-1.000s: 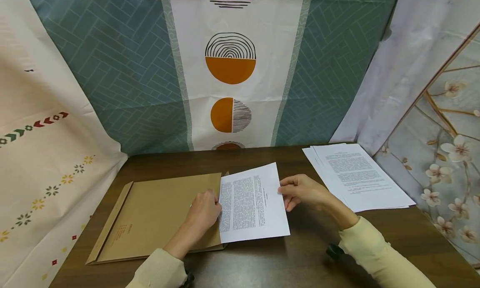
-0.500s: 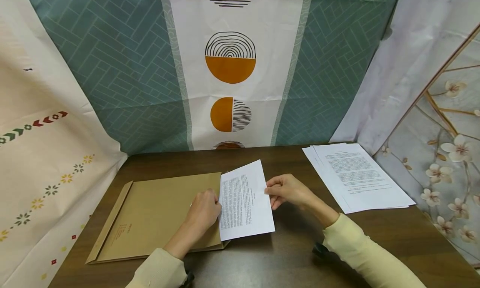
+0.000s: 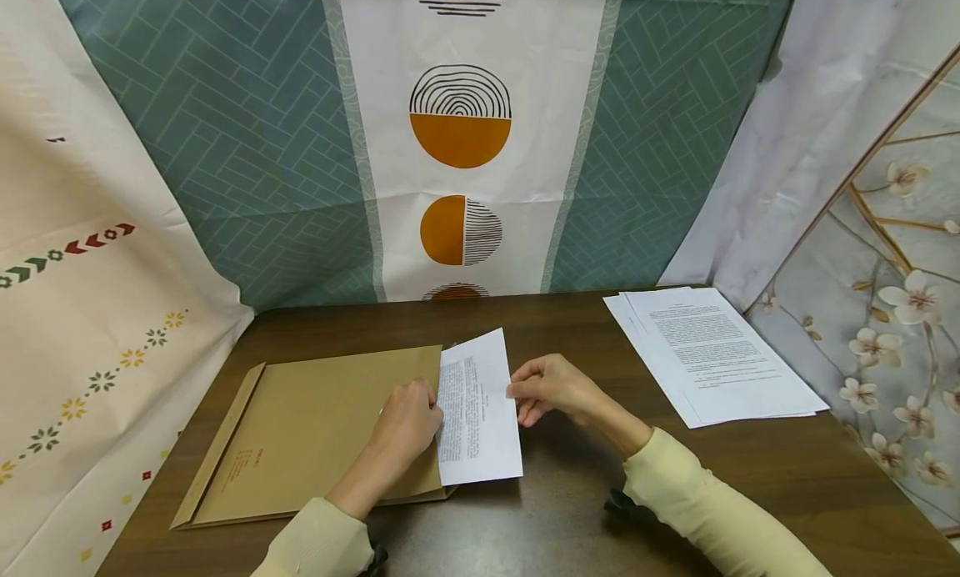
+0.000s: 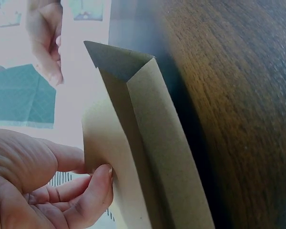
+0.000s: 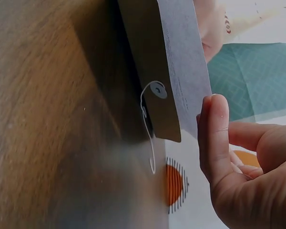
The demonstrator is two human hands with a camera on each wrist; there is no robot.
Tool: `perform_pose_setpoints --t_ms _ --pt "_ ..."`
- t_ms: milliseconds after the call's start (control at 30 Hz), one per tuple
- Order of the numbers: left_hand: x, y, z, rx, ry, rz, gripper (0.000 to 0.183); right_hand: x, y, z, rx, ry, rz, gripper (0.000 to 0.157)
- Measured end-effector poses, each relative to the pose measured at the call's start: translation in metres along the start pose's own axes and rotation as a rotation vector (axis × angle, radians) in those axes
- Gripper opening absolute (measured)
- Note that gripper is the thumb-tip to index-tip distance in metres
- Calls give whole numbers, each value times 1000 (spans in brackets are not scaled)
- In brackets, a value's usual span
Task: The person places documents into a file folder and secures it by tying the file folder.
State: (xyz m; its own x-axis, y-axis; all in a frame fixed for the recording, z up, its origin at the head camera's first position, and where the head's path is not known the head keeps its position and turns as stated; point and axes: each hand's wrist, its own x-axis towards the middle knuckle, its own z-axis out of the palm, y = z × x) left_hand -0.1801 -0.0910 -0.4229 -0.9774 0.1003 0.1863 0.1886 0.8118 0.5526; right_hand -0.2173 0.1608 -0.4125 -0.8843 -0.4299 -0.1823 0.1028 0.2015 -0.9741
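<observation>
A brown paper envelope [image 3: 322, 444] lies flat on the left of the table, its mouth facing right. At the mouth my left hand [image 3: 408, 423] pinches the upper lip between thumb and fingers; the left wrist view shows this lip lifted off the side fold [image 4: 167, 138]. A printed white sheet [image 3: 487, 418] sticks out of the mouth, its left part hidden inside. My right hand [image 3: 555, 389] pinches the sheet's right edge. The right wrist view shows a round button [image 5: 158, 89] with a white string [image 5: 151, 148] on the envelope's flap.
Several printed sheets [image 3: 720, 360] lie in a loose stack at the back right of the dark wooden table [image 3: 540, 535]. A patterned cloth [image 3: 457, 143] hangs behind the table, with other cloths at both sides.
My right hand has moved left with the sheet, and less of it shows outside the envelope. My left hand has kept its hold on the envelope's lip.
</observation>
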Motion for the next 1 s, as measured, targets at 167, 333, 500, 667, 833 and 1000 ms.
perform_pose_setpoints --t_ms 167,333,500,667,833,1000 --pt "0 1 0 5 8 1 24 4 -3 8 10 -9 9 17" --pt "-1 2 0 3 11 5 21 7 -5 17 13 -16 15 18" --pt "-1 2 0 3 8 -1 22 11 -5 26 19 -29 9 19" --pt "0 2 -1 11 11 -5 18 15 -7 33 20 -41 4 18" --pt "0 1 -1 4 12 3 18 19 -8 40 15 -50 -3 18" --pt "0 0 -1 -6 12 11 18 23 -9 48 10 -56 -8 16"
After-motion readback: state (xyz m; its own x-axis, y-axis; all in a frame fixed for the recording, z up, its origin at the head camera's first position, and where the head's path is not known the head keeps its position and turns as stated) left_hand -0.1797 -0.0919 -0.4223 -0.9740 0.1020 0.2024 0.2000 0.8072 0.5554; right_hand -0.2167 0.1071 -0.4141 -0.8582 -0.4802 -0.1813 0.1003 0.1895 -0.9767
